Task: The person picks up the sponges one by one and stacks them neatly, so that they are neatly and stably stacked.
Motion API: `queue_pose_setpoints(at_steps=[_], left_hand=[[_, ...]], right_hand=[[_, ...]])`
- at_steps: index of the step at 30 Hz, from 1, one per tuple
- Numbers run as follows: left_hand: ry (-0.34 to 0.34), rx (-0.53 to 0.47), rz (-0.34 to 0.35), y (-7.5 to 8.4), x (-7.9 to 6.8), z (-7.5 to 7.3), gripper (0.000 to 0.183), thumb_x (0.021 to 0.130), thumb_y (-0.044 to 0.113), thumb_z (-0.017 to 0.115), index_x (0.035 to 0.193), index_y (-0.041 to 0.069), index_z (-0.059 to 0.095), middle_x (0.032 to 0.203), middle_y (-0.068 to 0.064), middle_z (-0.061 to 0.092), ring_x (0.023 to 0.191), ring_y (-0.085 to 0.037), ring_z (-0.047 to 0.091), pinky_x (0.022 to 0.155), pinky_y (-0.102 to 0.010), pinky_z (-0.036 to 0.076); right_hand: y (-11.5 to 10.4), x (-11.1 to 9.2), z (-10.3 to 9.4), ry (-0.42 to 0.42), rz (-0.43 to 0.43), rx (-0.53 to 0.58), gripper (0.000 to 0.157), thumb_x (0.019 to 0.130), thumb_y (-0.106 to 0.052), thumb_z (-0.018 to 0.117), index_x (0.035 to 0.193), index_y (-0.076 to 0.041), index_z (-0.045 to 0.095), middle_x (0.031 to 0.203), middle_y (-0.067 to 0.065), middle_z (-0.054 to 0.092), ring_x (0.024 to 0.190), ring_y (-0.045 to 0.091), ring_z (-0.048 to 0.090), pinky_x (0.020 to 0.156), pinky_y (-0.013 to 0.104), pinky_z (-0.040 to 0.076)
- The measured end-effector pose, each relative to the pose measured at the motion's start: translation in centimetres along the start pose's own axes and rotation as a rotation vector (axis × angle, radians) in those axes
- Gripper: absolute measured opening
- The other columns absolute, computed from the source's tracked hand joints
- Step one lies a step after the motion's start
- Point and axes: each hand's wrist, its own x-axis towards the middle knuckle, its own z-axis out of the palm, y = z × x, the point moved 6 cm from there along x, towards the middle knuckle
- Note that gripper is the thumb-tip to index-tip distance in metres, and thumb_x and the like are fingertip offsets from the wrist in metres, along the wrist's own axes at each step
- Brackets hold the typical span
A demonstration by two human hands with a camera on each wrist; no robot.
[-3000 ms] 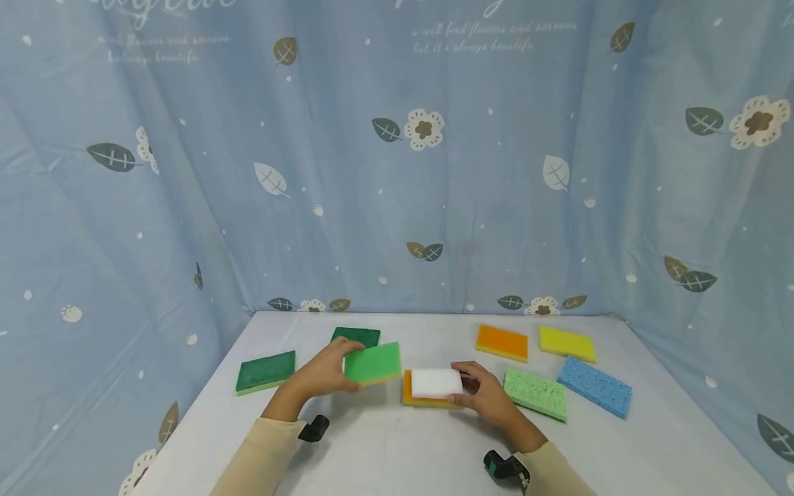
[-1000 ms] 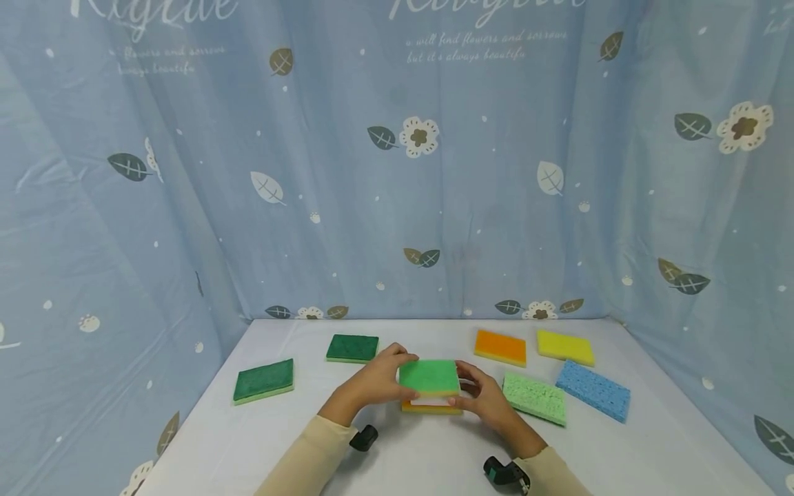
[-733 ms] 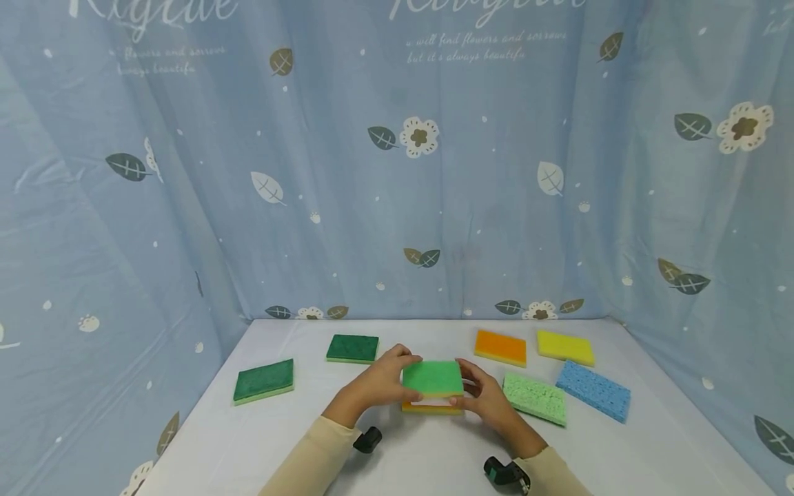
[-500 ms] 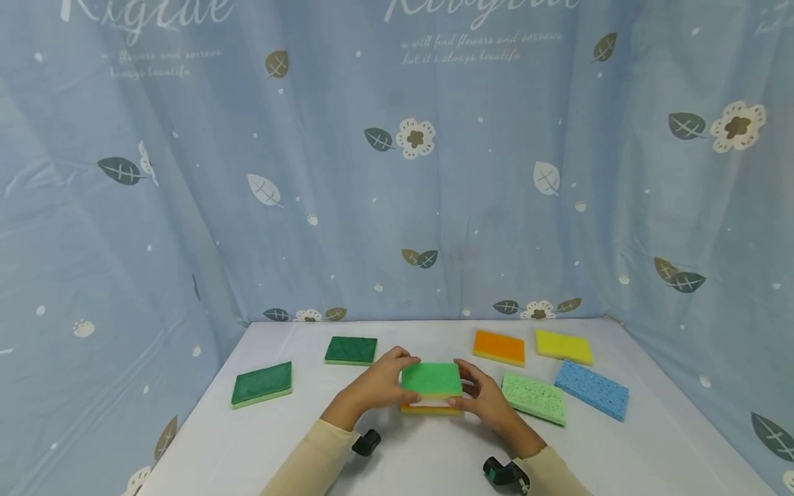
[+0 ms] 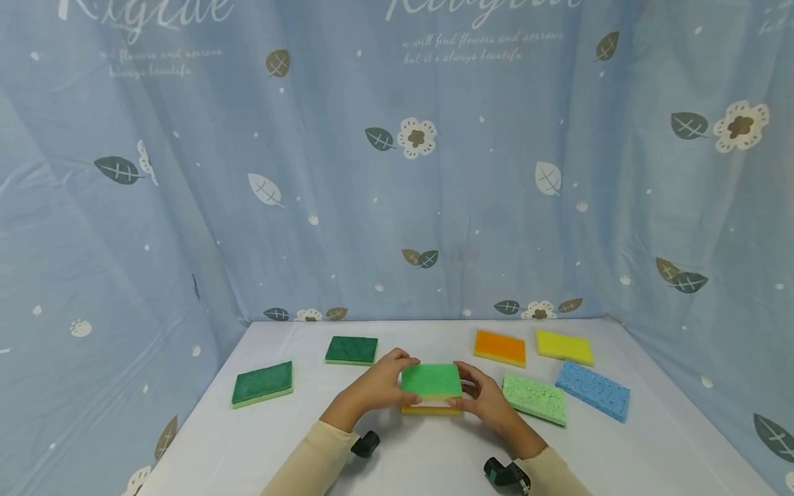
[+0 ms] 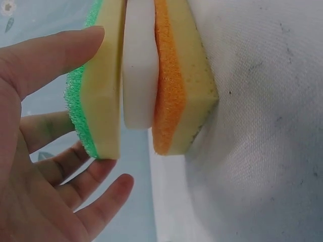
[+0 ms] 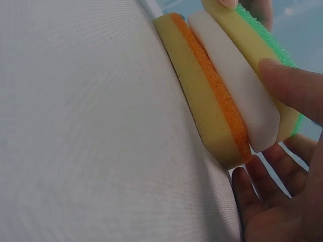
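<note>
In the middle of the table is a stack: an orange-topped yellow sponge [image 5: 431, 410] at the bottom, a white sponge [image 6: 140, 65] on it, and a bright green-topped yellow sponge [image 5: 431, 380] uppermost. My left hand [image 5: 380, 382] holds the green-topped sponge by its left end, thumb on the near side and fingers behind. My right hand [image 5: 485, 396] grips the same sponge at its right end, its thumb [image 7: 290, 85] on the yellow side and its lower fingers beside the white sponge. A narrow gap shows between the green-topped and white sponges in the left wrist view.
Two dark green sponges, one farther back [image 5: 351, 350] and one at the left [image 5: 262, 384], lie on the white tabletop [image 5: 397, 468]. On the right lie an orange sponge [image 5: 500, 348], a yellow one [image 5: 564, 346], a light green one [image 5: 534, 398] and a blue one [image 5: 593, 390]. A patterned curtain [image 5: 341, 207] surrounds the table.
Since three seconds ago, my left hand has carried the green-topped sponge right, over the white one. My right hand has gone from the white sponge to the green-topped one. Lately both hardly move.
</note>
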Motion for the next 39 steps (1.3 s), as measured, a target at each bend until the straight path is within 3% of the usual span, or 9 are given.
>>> queue_pose_setpoints(at_steps=[7,15,26,35,39], left_hand=[[0.001,-0.004,0.014,0.1,0.1,0.0,0.073,0.078,0.044,0.080,0.140,0.015,0.054,0.130,0.001,0.048,0.119,-0.019,0.048,0.095,-0.042,0.045],[-0.006,0.000,0.014,-0.3,0.1,0.3,0.074,0.077,0.045,0.080,0.140,0.015,0.054,0.130,0.001,0.049,0.119,-0.019,0.049,0.095,-0.042,0.045],[-0.014,-0.016,0.013,-0.8,0.0,0.5,0.079,0.076,0.041,0.083,0.142,0.014,0.051,0.136,0.001,0.049,0.124,-0.020,0.048,0.098,-0.043,0.045],[-0.013,-0.002,0.024,-0.6,-0.1,0.5,0.077,0.077,0.039,0.082,0.142,0.014,0.051,0.137,0.000,0.049,0.125,-0.019,0.048,0.099,-0.041,0.044],[-0.006,-0.007,0.021,-0.6,-0.1,0.4,0.077,0.076,0.038,0.083,0.142,0.013,0.051,0.136,0.001,0.050,0.124,-0.019,0.048,0.099,-0.040,0.044]], right_hand=[[-0.3,0.0,0.0,-0.007,-0.025,-0.005,0.078,0.080,-0.006,0.080,0.143,0.009,0.038,0.135,0.025,0.049,0.123,0.039,0.047,0.101,0.040,0.042],[0.3,0.0,0.0,0.013,0.018,-0.010,0.075,0.078,-0.011,0.083,0.141,0.003,0.044,0.134,0.021,0.051,0.122,0.036,0.050,0.101,0.038,0.042],[-0.3,0.1,0.0,-0.005,-0.032,-0.005,0.088,0.077,-0.008,0.083,0.148,0.005,0.032,0.135,0.022,0.049,0.124,0.037,0.047,0.103,0.037,0.041],[-0.7,-0.2,0.1,0.004,-0.038,0.005,0.082,0.079,-0.005,0.081,0.146,0.005,0.035,0.140,0.021,0.046,0.127,0.037,0.044,0.102,0.037,0.041],[-2.0,-0.3,0.3,0.000,-0.032,-0.001,0.078,0.080,-0.003,0.080,0.145,0.006,0.037,0.138,0.022,0.046,0.125,0.039,0.045,0.101,0.036,0.042]])
